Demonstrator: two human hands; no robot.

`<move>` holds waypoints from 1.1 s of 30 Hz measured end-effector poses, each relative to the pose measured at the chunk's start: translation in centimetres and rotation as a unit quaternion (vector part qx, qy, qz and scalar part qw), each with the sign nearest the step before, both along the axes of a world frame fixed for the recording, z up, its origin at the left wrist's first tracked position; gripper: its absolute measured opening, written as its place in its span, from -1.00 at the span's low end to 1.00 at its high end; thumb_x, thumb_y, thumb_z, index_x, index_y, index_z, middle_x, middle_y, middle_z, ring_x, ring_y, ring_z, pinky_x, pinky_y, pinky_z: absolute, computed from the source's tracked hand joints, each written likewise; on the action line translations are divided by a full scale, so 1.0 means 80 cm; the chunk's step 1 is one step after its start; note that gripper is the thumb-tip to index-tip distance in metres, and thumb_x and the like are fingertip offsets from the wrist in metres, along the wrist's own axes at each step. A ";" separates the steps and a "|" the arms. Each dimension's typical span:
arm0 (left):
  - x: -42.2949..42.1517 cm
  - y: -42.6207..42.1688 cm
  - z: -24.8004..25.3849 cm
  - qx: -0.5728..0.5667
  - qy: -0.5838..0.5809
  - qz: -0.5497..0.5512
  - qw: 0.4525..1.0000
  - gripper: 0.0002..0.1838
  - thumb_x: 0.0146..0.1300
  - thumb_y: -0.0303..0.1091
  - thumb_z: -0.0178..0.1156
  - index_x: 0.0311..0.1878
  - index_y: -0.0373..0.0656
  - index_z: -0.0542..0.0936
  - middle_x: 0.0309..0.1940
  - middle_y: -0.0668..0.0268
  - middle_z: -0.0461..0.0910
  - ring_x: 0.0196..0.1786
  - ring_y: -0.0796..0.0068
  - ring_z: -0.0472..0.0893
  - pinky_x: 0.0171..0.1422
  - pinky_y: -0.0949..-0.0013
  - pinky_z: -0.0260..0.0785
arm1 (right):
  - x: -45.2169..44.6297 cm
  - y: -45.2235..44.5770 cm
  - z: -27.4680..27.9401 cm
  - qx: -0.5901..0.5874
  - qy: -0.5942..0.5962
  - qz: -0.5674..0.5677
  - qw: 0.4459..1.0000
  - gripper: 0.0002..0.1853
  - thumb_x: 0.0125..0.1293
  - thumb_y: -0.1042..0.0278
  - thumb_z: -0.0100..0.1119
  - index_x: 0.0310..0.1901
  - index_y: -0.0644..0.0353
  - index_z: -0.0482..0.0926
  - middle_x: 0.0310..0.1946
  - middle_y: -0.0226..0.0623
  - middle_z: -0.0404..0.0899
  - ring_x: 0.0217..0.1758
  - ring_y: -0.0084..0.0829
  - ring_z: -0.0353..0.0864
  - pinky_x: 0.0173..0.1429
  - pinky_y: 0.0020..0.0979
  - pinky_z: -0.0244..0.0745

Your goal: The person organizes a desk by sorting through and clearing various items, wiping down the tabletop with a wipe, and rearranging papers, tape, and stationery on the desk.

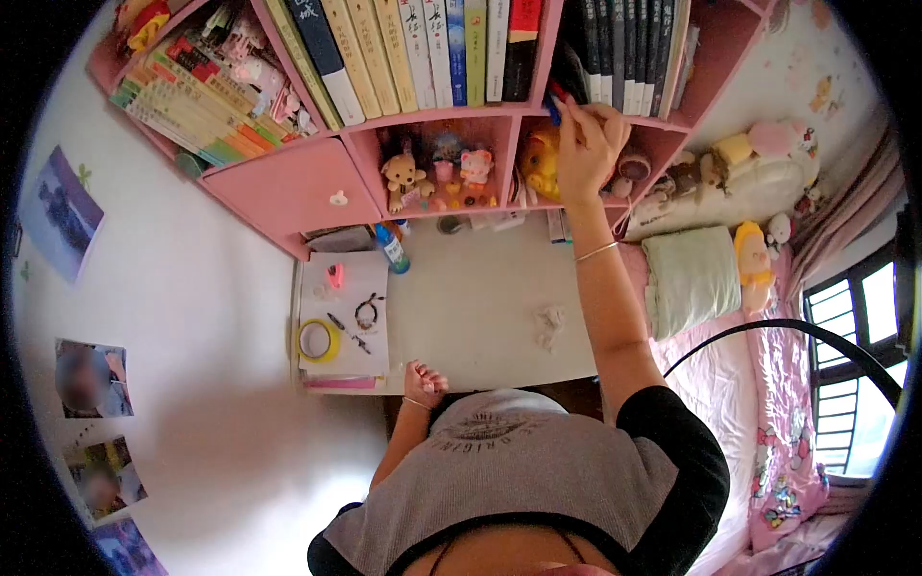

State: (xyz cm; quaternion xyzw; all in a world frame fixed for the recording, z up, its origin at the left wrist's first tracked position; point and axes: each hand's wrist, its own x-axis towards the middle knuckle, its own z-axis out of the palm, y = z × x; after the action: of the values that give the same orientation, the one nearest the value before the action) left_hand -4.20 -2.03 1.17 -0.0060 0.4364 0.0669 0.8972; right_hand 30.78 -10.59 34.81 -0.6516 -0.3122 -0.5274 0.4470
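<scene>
Handling at the pink shelf (288, 197) looks unfinished: the right hand (591, 144), fingers narrowed, meets a blue-and-red item (554, 108) at its edge, grip unclear, while the left hand (424, 383) curls, apparently empty, beside the bench (461, 307).

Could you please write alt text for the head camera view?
A person's right hand reaches up to a pink bookshelf, beside a row of dark books; what its fingertips touch is too small to tell. The left hand is curled by the near edge of a pale desk, with yellow tape and a blue bottle toward its left.
</scene>
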 end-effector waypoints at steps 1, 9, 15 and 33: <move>-0.001 -0.001 -0.001 0.013 0.015 0.002 1.000 -0.61 0.16 -0.04 -0.08 -0.69 0.08 0.11 -0.78 0.52 0.03 -0.71 0.56 0.08 -0.66 0.50 -0.09 | -0.004 -0.003 0.000 -0.017 0.019 -0.012 1.000 -0.88 0.08 0.44 0.26 -0.30 0.16 0.64 -0.29 -0.30 0.42 -0.19 -0.26 0.34 -0.08 -0.33 0.23; 0.001 -0.004 0.006 -0.068 -0.044 0.004 0.997 -0.56 0.17 -0.01 -0.09 -0.74 0.07 0.10 -0.80 0.51 0.04 -0.72 0.53 0.07 -0.65 0.48 -0.09 | 0.004 -0.018 -0.011 -0.134 0.059 -0.009 0.989 -0.76 0.27 0.31 0.03 -0.09 0.10 0.60 -0.16 -0.15 0.32 -0.05 -0.18 0.22 0.10 -0.20 0.11; -0.011 -0.032 0.029 -0.043 -0.046 0.031 0.998 -0.57 0.18 -0.07 -0.05 -0.74 0.08 0.10 -0.80 0.51 -0.02 -0.73 0.56 0.03 -0.65 0.48 -0.14 | -0.043 -0.061 -0.058 -0.015 0.128 0.097 0.987 -0.79 0.31 0.36 -0.01 -0.07 0.19 0.50 -0.17 -0.19 0.34 -0.04 -0.24 0.22 0.13 -0.24 0.10; -0.206 -0.207 0.064 -0.038 0.056 0.145 0.987 -0.47 0.30 0.09 -0.22 -0.75 0.04 0.11 -0.73 0.46 -0.07 -0.68 0.52 0.01 -0.66 0.49 -0.17 | -0.377 -0.203 -0.321 -0.220 0.352 0.435 0.799 -0.87 0.10 0.57 0.15 -0.27 0.25 0.55 -0.22 -0.14 0.47 -0.13 -0.11 0.41 0.03 -0.23 0.31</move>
State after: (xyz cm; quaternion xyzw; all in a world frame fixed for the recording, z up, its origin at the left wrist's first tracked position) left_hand -20.67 -18.59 6.33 -0.0995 0.4828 0.1794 0.8513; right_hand 0.61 -26.83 9.11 -0.6687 -0.4917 0.0705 0.5533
